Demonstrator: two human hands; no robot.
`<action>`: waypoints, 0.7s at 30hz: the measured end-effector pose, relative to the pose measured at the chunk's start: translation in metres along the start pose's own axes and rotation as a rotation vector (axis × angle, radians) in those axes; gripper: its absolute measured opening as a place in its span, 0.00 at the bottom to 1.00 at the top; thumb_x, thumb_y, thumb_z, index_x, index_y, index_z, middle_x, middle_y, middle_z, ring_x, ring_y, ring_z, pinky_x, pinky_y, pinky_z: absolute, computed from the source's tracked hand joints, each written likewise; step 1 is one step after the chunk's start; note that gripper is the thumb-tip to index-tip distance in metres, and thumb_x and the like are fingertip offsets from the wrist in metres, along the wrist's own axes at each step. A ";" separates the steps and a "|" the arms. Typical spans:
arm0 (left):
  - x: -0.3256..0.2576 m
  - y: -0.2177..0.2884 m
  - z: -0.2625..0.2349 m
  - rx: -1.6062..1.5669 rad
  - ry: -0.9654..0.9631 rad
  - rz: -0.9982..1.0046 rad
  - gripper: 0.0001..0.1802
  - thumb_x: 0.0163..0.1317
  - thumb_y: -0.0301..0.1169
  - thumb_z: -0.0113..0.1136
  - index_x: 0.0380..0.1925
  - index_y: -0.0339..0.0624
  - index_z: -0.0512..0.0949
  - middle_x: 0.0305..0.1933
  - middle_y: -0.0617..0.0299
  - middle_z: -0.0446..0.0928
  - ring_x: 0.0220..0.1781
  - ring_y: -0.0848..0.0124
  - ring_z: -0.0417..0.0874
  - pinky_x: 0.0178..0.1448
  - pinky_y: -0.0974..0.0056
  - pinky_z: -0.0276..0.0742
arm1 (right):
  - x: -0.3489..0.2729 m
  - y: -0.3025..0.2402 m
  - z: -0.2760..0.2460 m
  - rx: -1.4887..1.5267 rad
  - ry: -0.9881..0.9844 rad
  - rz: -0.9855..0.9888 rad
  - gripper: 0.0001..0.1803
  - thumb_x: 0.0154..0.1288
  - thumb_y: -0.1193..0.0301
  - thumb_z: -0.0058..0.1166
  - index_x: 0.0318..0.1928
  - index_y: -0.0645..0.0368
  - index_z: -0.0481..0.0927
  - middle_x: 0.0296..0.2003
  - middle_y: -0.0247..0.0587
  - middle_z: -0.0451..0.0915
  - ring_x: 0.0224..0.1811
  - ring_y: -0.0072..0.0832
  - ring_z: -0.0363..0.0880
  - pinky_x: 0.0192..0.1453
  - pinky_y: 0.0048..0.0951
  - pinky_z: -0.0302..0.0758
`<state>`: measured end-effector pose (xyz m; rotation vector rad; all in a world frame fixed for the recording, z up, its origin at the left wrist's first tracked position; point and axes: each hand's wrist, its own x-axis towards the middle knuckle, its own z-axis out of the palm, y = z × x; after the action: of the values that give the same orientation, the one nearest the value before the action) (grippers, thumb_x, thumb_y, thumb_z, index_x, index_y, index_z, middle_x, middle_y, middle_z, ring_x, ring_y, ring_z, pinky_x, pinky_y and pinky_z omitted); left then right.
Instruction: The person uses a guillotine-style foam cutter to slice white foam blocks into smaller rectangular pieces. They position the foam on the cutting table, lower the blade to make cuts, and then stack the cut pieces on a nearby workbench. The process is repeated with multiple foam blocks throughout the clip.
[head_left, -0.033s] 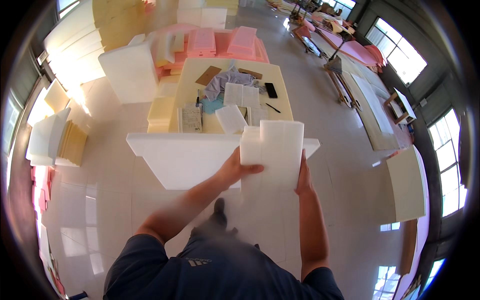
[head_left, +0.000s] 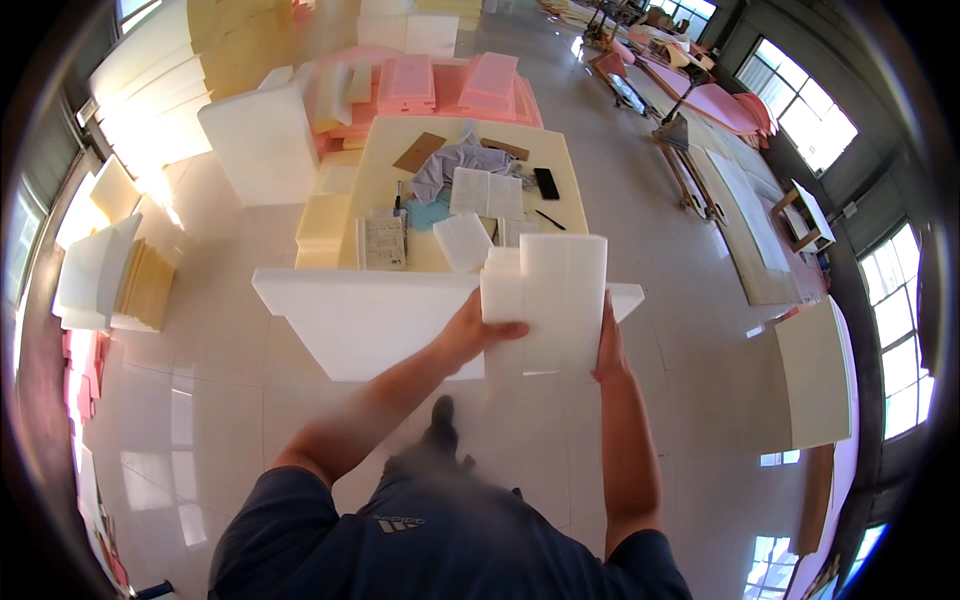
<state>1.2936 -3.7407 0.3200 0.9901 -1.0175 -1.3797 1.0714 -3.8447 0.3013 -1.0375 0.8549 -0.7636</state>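
Between my two hands, in front of my body, is a stack of white foam pieces (head_left: 563,300), held upright. Its left part is lower and made of several thin layers; the right part stands taller. My left hand (head_left: 478,330) grips the left side, thumb lying across the near face. Against the right side presses my right hand (head_left: 609,348), its fingers partly hidden behind the stack. Beyond the stack, a large white foam sheet (head_left: 370,315) leans along the near edge of a pale yellow table (head_left: 350,225).
On the table lie an open notebook (head_left: 487,192), a clipboard with paper (head_left: 382,242), a grey cloth (head_left: 445,170) and a black phone (head_left: 545,183). Pink foam blocks (head_left: 408,82) are piled behind it. A pallet jack (head_left: 688,170) stands at the right; foam stacks (head_left: 140,285) are at the left.
The foam stack has shifted very slightly upward in the view, with both hands still gripping it. The table and surroundings have moved a little in the picture.
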 end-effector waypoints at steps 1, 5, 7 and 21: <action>0.024 -0.004 -0.018 0.021 0.034 -0.026 0.42 0.56 0.35 0.69 0.69 0.40 0.61 0.64 0.54 0.71 0.68 0.61 0.70 0.70 0.54 0.66 | 0.033 -0.005 0.001 -0.017 -0.033 0.027 0.41 0.75 0.38 0.32 0.71 0.58 0.63 0.65 0.42 0.69 0.66 0.30 0.67 0.68 0.35 0.67; 0.114 -0.017 -0.081 -0.126 0.087 -0.177 0.40 0.57 0.43 0.69 0.67 0.46 0.64 0.64 0.56 0.71 0.67 0.61 0.70 0.68 0.51 0.67 | 0.171 -0.005 0.001 -0.081 -0.015 0.135 0.41 0.73 0.37 0.33 0.72 0.54 0.62 0.69 0.41 0.65 0.71 0.32 0.63 0.73 0.38 0.61; 0.147 -0.034 -0.113 -0.110 0.197 -0.252 0.40 0.58 0.46 0.68 0.67 0.48 0.64 0.64 0.58 0.71 0.67 0.62 0.70 0.67 0.50 0.66 | 0.227 -0.006 0.011 -0.099 -0.119 0.199 0.41 0.73 0.36 0.34 0.73 0.51 0.61 0.71 0.39 0.64 0.72 0.33 0.61 0.74 0.38 0.60; 0.274 -0.176 -0.251 -0.130 0.586 -0.515 0.41 0.60 0.66 0.56 0.66 0.52 0.68 0.57 0.64 0.77 0.57 0.71 0.77 0.50 0.59 0.71 | 0.469 0.143 -0.001 -0.229 -0.223 0.616 0.40 0.70 0.32 0.32 0.73 0.40 0.61 0.70 0.31 0.66 0.72 0.31 0.61 0.71 0.52 0.59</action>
<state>1.4721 -4.0201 0.0763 1.5059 -0.2363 -1.4048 1.3071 -4.2000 0.0591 -0.9603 1.0103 -0.0295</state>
